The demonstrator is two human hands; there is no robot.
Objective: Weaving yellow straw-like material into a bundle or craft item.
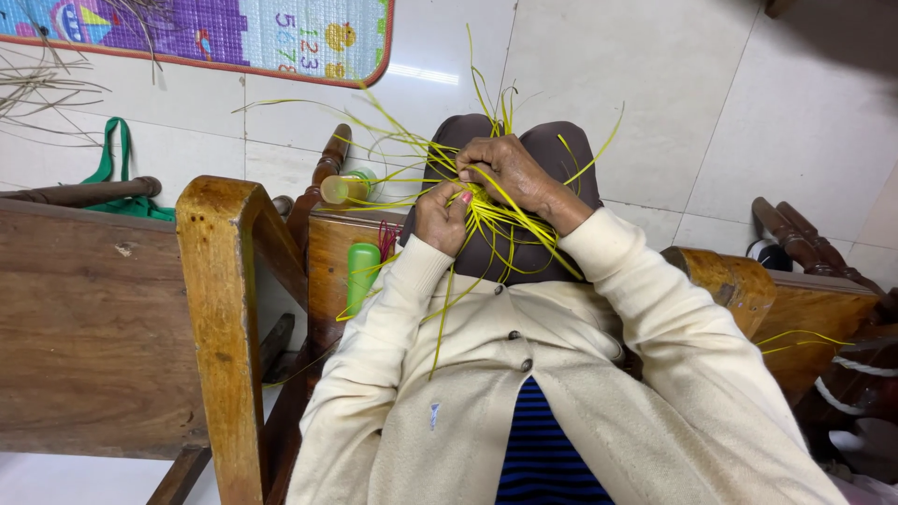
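A bundle of thin yellow-green strips (pixel 496 220) fans out over my lap, which is covered in dark brown cloth (pixel 552 154). My left hand (pixel 441 217) pinches the strips where they cross, fingers closed around them. Just above and to the right, my right hand (pixel 510 170) curls over the same crossing point and grips several strips. Both hands touch each other at the knot of strips. I wear a cream cardigan (pixel 524 374) over a blue striped top.
Wooden chair arms stand at the left (pixel 220 309) and the right (pixel 739 281). A green bottle (pixel 361 271) and a yellow-capped bottle (pixel 344 187) sit beside my left knee. A green bag (pixel 126 201), a colourful play mat (pixel 234 33) and white floor tiles lie beyond.
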